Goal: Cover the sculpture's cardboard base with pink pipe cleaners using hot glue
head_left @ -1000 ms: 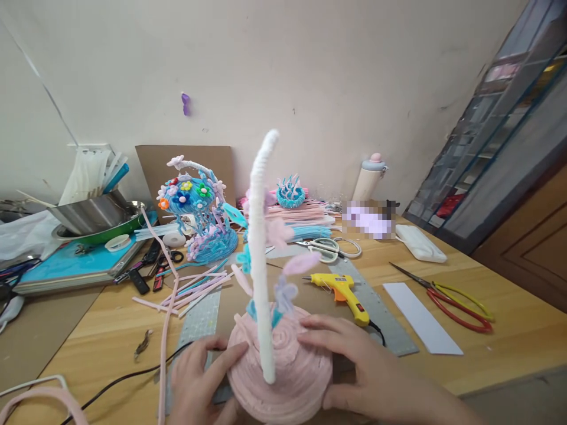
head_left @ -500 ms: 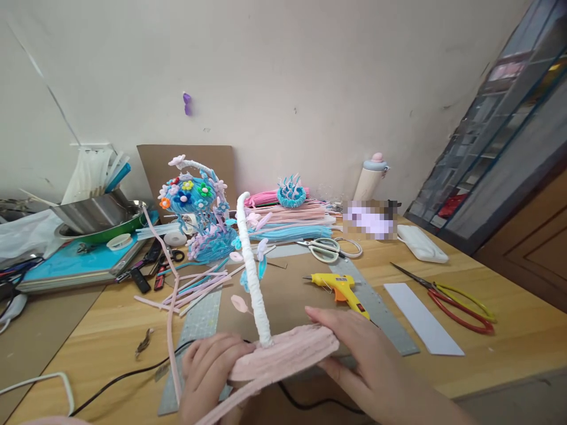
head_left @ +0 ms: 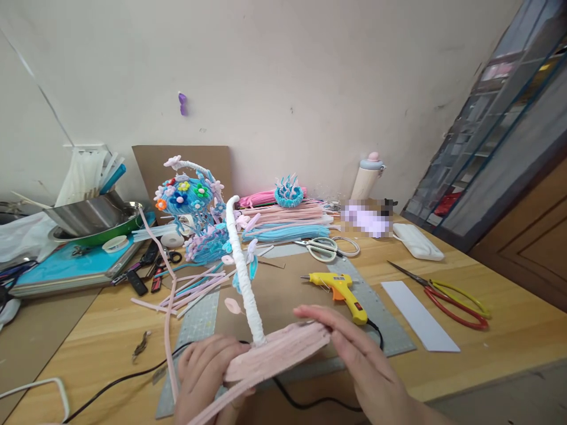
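I hold a pink coiled pipe-cleaner base lifted off the table and tipped so I see it nearly edge-on. A white fuzzy stem rises from it, leaning away from me, with small pink, lilac and blue petals along it. My left hand grips the base's left edge, fingers curled around it. My right hand rests on the base's right edge with fingers stretched along it. A long pink pipe cleaner trails from under the base to the left.
A yellow glue gun lies just beyond my right hand, its black cord running under the base. Behind stand a blue flower ornament, stacked pipe cleaners, white scissors, red scissors, a white paper strip and a steel bowl.
The base was flat with its top facing me; both hands have tipped it up and away, so the stem now leans toward the wall. It shifted slightly left in the last half second.
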The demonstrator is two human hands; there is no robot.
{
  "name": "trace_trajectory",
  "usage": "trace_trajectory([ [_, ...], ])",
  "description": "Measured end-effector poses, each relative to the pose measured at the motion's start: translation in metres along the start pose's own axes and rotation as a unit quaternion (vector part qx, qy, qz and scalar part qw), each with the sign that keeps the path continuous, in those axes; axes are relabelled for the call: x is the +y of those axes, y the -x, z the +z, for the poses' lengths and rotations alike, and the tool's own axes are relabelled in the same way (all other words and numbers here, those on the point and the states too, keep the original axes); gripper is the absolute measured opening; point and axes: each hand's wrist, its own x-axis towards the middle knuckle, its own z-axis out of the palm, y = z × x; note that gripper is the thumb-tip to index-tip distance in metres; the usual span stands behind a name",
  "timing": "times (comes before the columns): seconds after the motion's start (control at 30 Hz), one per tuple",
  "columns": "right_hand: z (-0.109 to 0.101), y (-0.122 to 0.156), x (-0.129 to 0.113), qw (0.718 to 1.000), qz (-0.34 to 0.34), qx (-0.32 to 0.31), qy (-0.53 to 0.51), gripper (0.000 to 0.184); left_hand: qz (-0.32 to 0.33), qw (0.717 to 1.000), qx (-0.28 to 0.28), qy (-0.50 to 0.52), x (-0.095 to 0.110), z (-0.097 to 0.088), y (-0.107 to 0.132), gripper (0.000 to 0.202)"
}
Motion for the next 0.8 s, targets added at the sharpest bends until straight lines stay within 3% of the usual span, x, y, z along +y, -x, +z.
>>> trace_trajectory([
  [0.17,0.009,-0.007,0.004,0.994,0.035,0.017,-0.104,0.03,-0.044,0.998,0.003,0.046,0.006,0.004,0.0,0.024],
  [0.37,0.013,-0.008,0.007,0.992,0.022,0.036,-0.118,0.029,-0.07,0.971,0.092,0.209,0.02,0.011,-0.015,0.036],
  [0.6,0.014,-0.009,0.007,0.983,0.019,0.037,-0.179,0.02,-0.05,0.974,0.065,0.21,0.039,0.001,-0.04,0.028],
  [0.8,0.017,-0.011,0.007,0.977,0.03,0.055,-0.202,0.021,-0.102,0.959,0.126,0.231,0.052,0.006,-0.042,0.017],
])
